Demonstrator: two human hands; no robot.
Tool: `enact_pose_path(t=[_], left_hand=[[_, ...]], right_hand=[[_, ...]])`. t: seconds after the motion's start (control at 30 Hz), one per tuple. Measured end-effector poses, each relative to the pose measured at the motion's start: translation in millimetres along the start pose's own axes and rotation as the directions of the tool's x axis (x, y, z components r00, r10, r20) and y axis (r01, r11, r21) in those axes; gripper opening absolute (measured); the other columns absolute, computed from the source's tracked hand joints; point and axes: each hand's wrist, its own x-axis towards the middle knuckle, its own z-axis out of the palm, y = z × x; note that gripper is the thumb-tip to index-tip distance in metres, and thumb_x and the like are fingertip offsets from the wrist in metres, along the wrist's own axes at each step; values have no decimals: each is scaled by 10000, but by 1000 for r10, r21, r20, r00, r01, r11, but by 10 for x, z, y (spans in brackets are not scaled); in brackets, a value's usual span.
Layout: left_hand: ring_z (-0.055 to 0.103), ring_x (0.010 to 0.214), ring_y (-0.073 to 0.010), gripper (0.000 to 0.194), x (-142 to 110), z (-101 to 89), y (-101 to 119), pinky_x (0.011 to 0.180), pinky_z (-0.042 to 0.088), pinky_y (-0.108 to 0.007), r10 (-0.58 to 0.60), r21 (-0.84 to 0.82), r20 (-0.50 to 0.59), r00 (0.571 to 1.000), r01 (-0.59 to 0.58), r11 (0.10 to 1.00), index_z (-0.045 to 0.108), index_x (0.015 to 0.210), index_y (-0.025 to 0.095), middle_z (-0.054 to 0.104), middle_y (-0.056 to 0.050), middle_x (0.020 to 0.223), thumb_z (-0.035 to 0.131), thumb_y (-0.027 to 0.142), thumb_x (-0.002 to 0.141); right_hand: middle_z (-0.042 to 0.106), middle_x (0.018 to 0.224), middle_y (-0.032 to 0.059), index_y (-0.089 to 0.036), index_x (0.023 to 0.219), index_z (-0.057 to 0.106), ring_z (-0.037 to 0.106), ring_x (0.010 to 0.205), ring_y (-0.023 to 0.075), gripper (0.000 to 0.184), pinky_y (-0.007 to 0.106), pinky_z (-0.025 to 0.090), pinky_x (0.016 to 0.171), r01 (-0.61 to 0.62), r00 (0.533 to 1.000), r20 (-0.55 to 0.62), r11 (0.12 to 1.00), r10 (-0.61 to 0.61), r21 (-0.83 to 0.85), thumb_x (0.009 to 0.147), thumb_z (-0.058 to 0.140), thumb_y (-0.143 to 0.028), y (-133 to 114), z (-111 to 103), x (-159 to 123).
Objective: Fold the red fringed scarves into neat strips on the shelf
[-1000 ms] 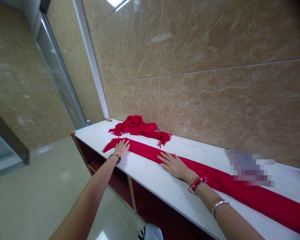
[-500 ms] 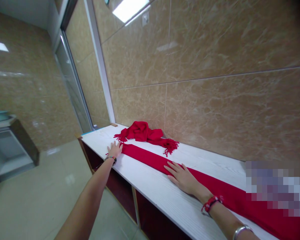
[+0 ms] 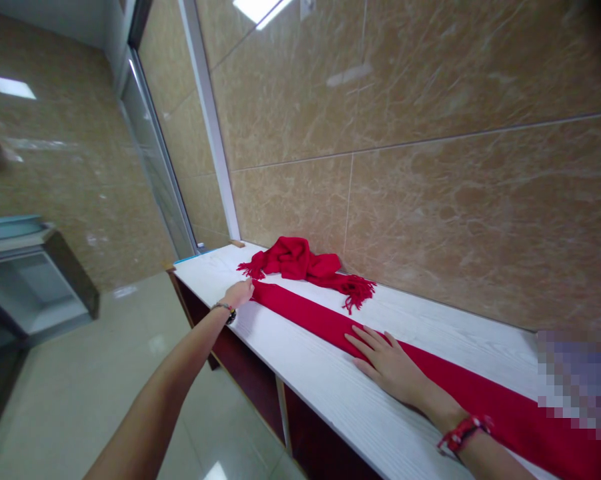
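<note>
A long red scarf (image 3: 305,316) lies stretched as a flat, narrow strip along a white counter, running from the far left end to the lower right. At its far end my left hand (image 3: 239,293) has its fingers closed on the scarf's edge; the fringe there is mostly hidden by the hand. My right hand (image 3: 380,358) rests flat and spread on the middle of the strip, palm down. Behind the strip, against the wall, a second red scarf (image 3: 294,259) with fringed ends sits in a loose, crumpled heap, apart from both hands.
The white counter top (image 3: 300,363) has open dark red compartments (image 3: 247,373) below its front edge. A tiled wall (image 3: 455,220) borders its back. On the left floor stands a cabinet (image 3: 70,273) with a light blue basin (image 3: 10,227) on top. A blurred patch covers the right end.
My left hand has gone from spread fingers to closed on the scarf's end. My right hand stays flat on the strip. The view has shifted slightly.
</note>
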Motion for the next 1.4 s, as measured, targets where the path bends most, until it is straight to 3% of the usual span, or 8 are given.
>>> enact_pose_path(t=[0.2,0.33,0.43,0.5,0.67,0.97,1.27,1.4], left_hand=[[547,989,-293,344,38,-99,1,795,413,-442,-72,-9,-108,992,71,997,419,1135,61,520,-236,1089,240,181,868],[467,1100,-211,327,-34,-176,80,944,352,-325,227,-32,-57,972,-229,973,518,1086,182,478,-97,1211,482,183,761],[495,1042,-182,293,-102,-172,107,936,356,-272,576,-94,36,817,-571,816,595,976,201,551,-43,1115,550,137,694],[524,987,-175,272,-143,-151,110,910,370,-277,672,-95,20,740,-668,738,600,976,185,587,-47,1045,511,119,727],[560,887,-149,191,-194,-134,126,825,409,-253,685,32,-28,728,-685,728,608,923,164,625,-39,936,462,131,805],[549,908,-148,198,-213,-139,184,819,396,-262,722,156,-24,692,-711,686,607,898,148,623,-49,938,418,111,852],[550,867,-141,166,-232,-123,135,768,395,-257,770,344,11,638,-725,596,581,937,162,613,-40,915,440,233,885],[544,865,-146,140,-237,-114,167,756,387,-263,776,403,26,630,-718,568,580,917,163,604,-44,921,452,139,864]], right_hand=[[345,1390,59,-303,1335,329,256,1287,254,516,541,211,1008,-6,1000,9,1000,6,-13,881,230,-528,-3,3,5],[343,1391,56,-313,1328,340,264,1284,253,502,539,218,1006,-1,1000,-9,1000,1,-15,879,253,-521,-5,-3,10],[382,1366,72,-282,1307,389,298,1266,265,481,548,235,996,-1,999,-36,999,-1,-38,877,309,-480,-11,12,14],[429,1331,93,-238,1272,448,331,1245,274,453,552,241,994,14,996,-85,998,-20,-66,868,363,-425,-33,35,27],[537,1225,106,-154,1157,560,434,1164,242,352,466,285,1006,95,966,-232,991,-114,-92,835,432,-216,-249,70,221],[644,988,108,-122,978,629,565,950,208,239,290,441,815,-39,983,-179,999,34,-28,836,445,-178,-790,64,1037],[650,892,96,-138,865,635,586,835,197,264,263,440,686,-50,991,-129,994,37,-100,864,372,-134,-763,152,1095],[647,925,99,-140,918,625,579,876,207,221,275,436,724,-22,992,-125,994,9,-105,840,419,-126,-765,158,1104]])
